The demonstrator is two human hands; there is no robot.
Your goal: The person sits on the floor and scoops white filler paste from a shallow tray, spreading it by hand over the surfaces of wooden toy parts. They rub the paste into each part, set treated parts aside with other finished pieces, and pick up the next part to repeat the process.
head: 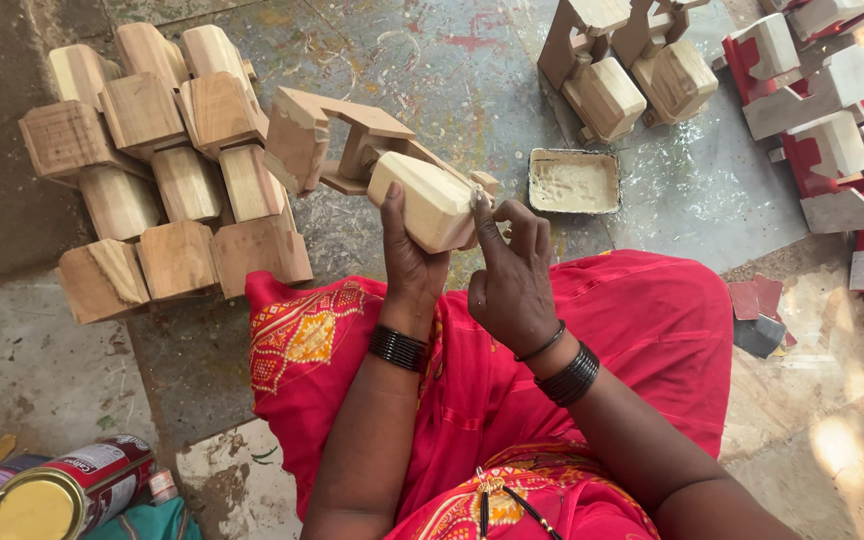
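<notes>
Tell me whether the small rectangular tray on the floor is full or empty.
Neither: the small rectangular tray holds a shallow smeared layer of pale cream paste across its bottom, and its rim stands clear above that.

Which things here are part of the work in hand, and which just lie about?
In hand: bare wooden toy piece, left hand, right hand, tray of pale filler.
Lying about: stacked bare wooden pieces, red-painted pieces, tins.
</notes>
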